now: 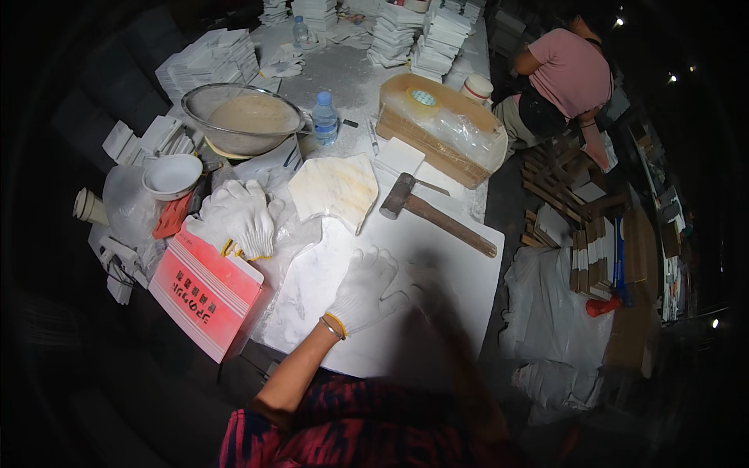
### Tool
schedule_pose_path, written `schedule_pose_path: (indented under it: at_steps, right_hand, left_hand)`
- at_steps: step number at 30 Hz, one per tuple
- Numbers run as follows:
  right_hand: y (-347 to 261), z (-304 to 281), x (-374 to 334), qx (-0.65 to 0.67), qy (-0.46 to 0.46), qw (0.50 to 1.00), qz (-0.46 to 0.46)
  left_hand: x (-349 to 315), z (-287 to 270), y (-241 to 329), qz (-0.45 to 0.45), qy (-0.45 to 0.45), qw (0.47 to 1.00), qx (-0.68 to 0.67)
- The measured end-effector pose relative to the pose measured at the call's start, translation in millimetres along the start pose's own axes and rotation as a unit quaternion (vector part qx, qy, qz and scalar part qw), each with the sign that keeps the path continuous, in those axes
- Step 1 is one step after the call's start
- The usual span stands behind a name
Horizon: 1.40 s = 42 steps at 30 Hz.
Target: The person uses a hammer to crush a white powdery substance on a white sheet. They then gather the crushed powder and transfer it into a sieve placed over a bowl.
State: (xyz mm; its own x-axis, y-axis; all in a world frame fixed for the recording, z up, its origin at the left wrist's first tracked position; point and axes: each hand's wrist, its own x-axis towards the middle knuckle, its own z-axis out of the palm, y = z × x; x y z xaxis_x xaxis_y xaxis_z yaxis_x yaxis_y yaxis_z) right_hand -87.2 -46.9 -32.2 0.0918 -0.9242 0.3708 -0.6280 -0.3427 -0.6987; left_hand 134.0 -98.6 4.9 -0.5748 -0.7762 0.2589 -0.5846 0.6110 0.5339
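Note:
My left hand (363, 288) wears a white knit glove and lies with fingers spread over a white board (480, 285) at the table's near edge. Close to its right is my right hand (425, 285), deep in shadow and blurred; its fingers cannot be made out. Beyond both hands rests a hammer (449, 222) with a metal head and a worn wooden handle. Left of the hammer lies an irregular slab of cream and white stone (335, 191). More white gloves (238, 214) are piled on a pink and white box (207, 292) to my left.
A metal bowl (246, 117), a small white bowl (172, 175), a water bottle (324, 117) and a cardboard box (437, 144) with a tape roll (422, 96) stand farther back. Stacked white tiles (211, 62) line the far side. At right, a person in pink (573, 74) bends beside wooden pallets (550, 175).

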Motion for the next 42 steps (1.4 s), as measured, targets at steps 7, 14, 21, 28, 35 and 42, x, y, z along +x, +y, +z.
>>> schedule_pose_path:
  at_steps: [7,14,21,28,35,42]
  right_hand:
    - [-93.5,-12.8,56.4,0.353,0.13,0.882,0.284]
    - [-19.3,14.6,19.3,0.092,0.03,0.981,0.168]
    - [-75.0,-10.8,8.1,0.258,0.094,0.93,0.244]
    - [-74.3,3.2,-6.0,0.128,0.075,0.977,0.151]
    - [-68.9,3.9,-18.3,0.148,0.066,0.969,0.184]
    - [-70.1,-3.3,-20.1,0.238,0.083,0.938,0.24]
  left_hand:
    - [27.9,44.5,63.7,-0.124,0.212,0.912,-0.329]
    - [-5.1,35.1,38.7,-0.047,0.25,0.939,-0.23]
    - [-19.9,-116.3,-29.4,-0.24,0.242,0.9,0.273]
    - [-37.3,-127.6,-117.2,-0.42,0.247,0.838,0.244]
    - [-45.9,-153.1,-136.0,-0.45,0.251,0.854,0.074]
    - [-107.1,-220.9,-162.9,-0.313,0.471,0.755,-0.331]
